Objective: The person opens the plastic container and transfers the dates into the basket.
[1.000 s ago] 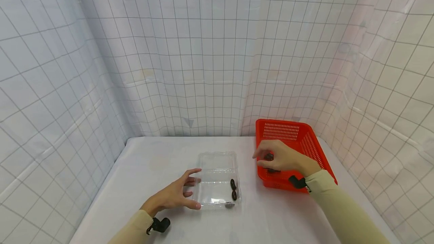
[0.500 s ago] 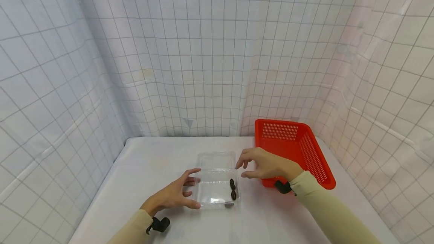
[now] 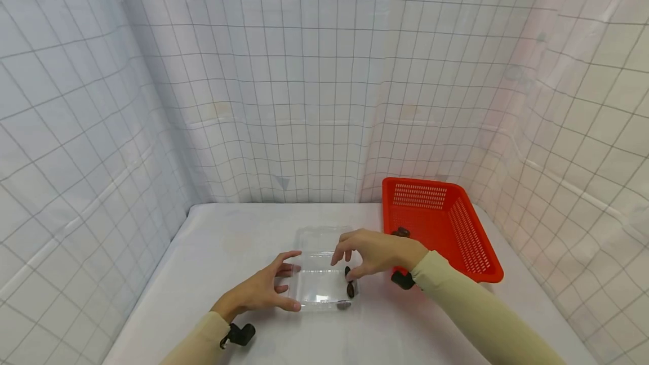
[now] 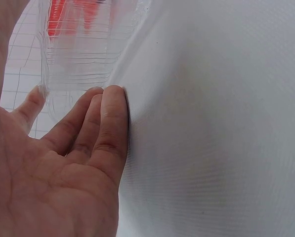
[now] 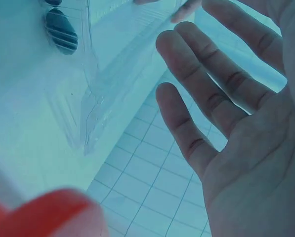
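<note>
An opened clear plastic clamshell box (image 3: 316, 286) lies on the table, its lid (image 3: 316, 238) folded back. Inside, along the right wall, sit dark brown glossy oval pieces (image 3: 350, 290) that look like dates. My left hand (image 3: 261, 292) rests at the box's left side, fingers spread and thumb by the front corner; the left wrist view shows straight fingertips (image 4: 112, 96) right at the plastic wall. My right hand (image 3: 380, 249) hovers over the box's right side, thumb and forefinger apart above the pieces. In the right wrist view its fingers (image 5: 179, 52) are loosely extended, with nothing visible between them.
A red perforated plastic basket (image 3: 471, 230) stands to the right, under and behind my right forearm. More dark pieces (image 3: 401, 232) show at its left side. White gridded curtains (image 3: 304, 100) enclose the white-covered table (image 3: 238, 230) at the back and sides.
My right hand has moved left from the basket to above the clear box, uncovering dark pieces in the basket. My left hand and the box have stayed in place.
</note>
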`<state>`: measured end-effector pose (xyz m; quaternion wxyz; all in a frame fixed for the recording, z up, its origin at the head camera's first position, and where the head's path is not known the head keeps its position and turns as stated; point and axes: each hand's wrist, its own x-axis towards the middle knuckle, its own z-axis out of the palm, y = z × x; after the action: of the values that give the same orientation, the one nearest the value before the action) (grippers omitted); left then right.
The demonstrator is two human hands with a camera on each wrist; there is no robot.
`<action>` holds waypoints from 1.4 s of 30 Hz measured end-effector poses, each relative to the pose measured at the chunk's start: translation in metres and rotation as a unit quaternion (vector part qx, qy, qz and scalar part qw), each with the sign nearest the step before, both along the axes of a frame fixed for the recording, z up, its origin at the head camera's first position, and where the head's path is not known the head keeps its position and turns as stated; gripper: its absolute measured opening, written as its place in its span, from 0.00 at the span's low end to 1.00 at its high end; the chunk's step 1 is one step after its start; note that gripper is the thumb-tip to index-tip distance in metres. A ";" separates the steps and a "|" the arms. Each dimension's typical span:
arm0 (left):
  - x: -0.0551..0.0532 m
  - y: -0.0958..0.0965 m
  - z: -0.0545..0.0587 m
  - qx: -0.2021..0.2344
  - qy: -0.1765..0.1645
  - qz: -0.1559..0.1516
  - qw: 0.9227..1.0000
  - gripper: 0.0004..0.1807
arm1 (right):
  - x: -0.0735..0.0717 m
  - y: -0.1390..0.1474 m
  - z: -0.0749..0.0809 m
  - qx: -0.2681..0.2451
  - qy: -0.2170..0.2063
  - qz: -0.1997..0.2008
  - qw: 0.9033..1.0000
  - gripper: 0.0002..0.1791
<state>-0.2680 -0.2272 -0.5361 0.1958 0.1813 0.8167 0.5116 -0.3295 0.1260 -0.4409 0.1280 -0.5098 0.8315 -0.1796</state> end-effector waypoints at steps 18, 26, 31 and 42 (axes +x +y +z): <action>0.003 0.000 -0.001 0.011 0.006 -0.006 1.000 0.69 | -0.006 -0.045 -0.019 0.155 -0.018 0.024 0.987 0.29; 0.005 0.000 0.000 0.013 0.005 -0.002 1.000 0.69 | -0.004 -0.057 -0.033 0.199 -0.003 0.054 0.979 0.20; 0.005 0.001 0.000 0.012 0.002 -0.001 1.000 0.69 | -0.004 -0.062 -0.041 0.194 0.011 0.065 0.979 0.18; 0.004 0.000 0.002 0.011 -0.003 -0.009 1.000 0.68 | -0.005 -0.077 -0.049 0.139 -0.042 0.068 0.987 0.15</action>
<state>-0.2640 -0.2269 -0.5337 0.2008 0.1891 0.8090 0.5191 -0.3344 0.0491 -0.4899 0.2444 -0.5344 0.8057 -0.0739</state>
